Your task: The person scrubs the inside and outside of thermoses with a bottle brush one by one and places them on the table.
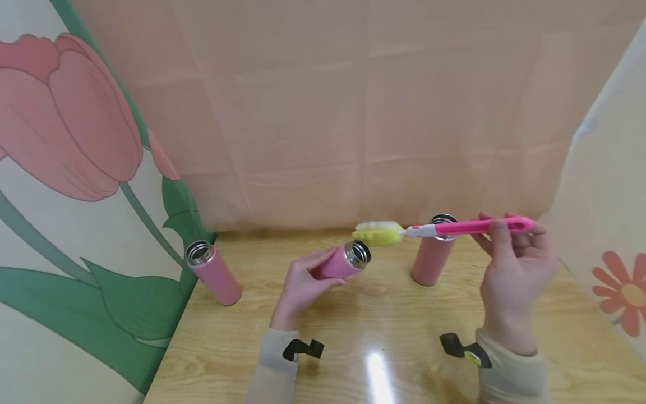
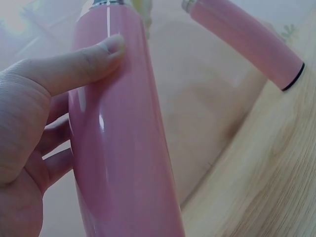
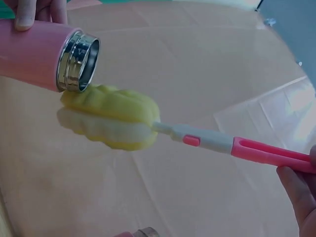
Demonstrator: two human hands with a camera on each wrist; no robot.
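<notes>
My left hand (image 1: pixel 303 280) grips a pink thermos bottle (image 1: pixel 337 266), thumb on one side and fingers curled behind it. The bottle tilts to the right, and its bare metal mouth (image 3: pixel 81 61) faces the sponge. My right hand (image 1: pixel 517 266) pinches the pink handle (image 1: pixel 466 226) of a bottle brush, held nearly level. The brush's yellow-and-white sponge head (image 3: pixel 111 118) is outside the bottle, right beside its rim. In the left wrist view, the held bottle (image 2: pixel 121 128) fills the middle, with only a sliver of the sponge showing behind it.
A second pink bottle (image 1: pixel 217 275) stands uncapped at the table's left edge. Another uncapped pink bottle (image 1: pixel 431 261) stands at the right, behind the brush handle. The wooden table (image 1: pixel 333 348) meets a pinkish sheet (image 1: pixel 303 140) at the back. A flower-painted wall (image 1: pixel 60 168) rises on the left.
</notes>
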